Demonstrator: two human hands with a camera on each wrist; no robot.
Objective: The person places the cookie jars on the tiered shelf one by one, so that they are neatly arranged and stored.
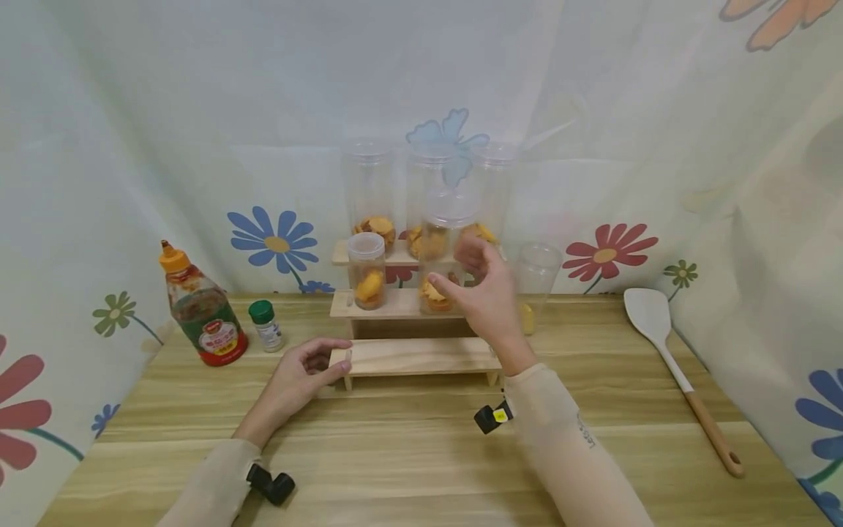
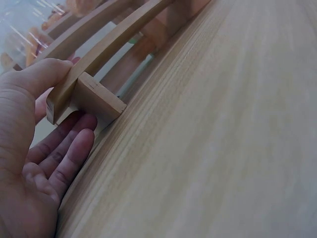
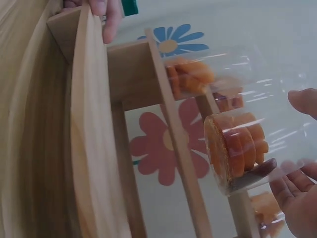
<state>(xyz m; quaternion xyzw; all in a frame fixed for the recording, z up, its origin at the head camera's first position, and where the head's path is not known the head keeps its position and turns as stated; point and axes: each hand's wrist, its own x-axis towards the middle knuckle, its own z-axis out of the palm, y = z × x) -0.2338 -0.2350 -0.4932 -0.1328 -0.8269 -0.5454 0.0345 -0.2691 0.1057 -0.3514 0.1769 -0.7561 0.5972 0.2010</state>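
A three-tier wooden display rack (image 1: 415, 356) stands on the table, its lowest step bare. My left hand (image 1: 306, 369) holds the left end of that step, thumb on top and fingers below (image 2: 44, 129). My right hand (image 1: 484, 293) has thumb and fingers around a tall clear jar (image 1: 450, 241) with orange crisps in its bottom. In the right wrist view a gap shows between this jar's base (image 3: 235, 148) and the middle step (image 3: 183, 158). A shorter lidded jar (image 1: 367, 271) of crisps stands on the middle step's left.
Three tall lidded jars, one at the left end (image 1: 369, 190), stand along the top step. A clear container (image 1: 538, 267) is right of the rack. At left are a sauce bottle (image 1: 207, 322) and a green-capped shaker (image 1: 265, 327). A spatula (image 1: 681, 373) lies at right.
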